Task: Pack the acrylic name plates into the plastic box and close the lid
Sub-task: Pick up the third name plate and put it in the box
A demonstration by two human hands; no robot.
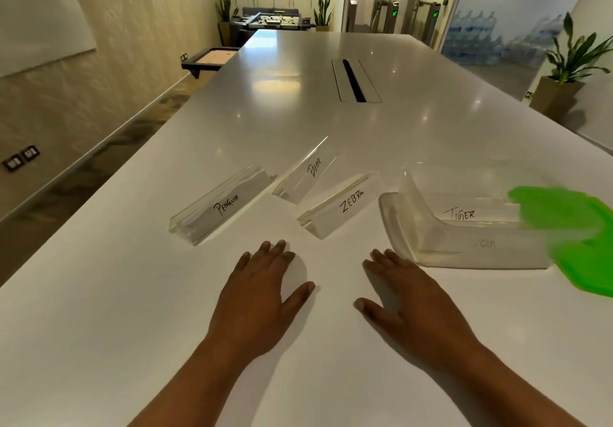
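head view looks down on a long white bench (99, 310) with both hands laid flat on it, palms down. the left hand (255, 297) rests with straight fingers and the thumb spread, holding nothing. the right hand (411, 300) lies the same way just beside it, also released and empty, its fingertips near the closest corner of the plastic box (408, 227) but apart from it.

three acrylic name plates lie loose on the bench beyond the hands. the penguin plate (219, 209) is farthest left, set at a slant. the bear plate (306, 171) sits behind and to the right of it. the zebra plate (341, 207) lies between the bear plate and the box, near the box's left wall without touching it.

the clear box stands open at the right. the tiger plate (464, 214) is inside it. some faint writing shows through the near wall lower down, too dim to read. the green lid (570, 237) is off the box, blurred, at the box's right end; whether it leans on the rim i cannot tell.

farther up the bench is a dark cable slot (353, 80), and a potted plant (570, 62) stands on the floor at the right.
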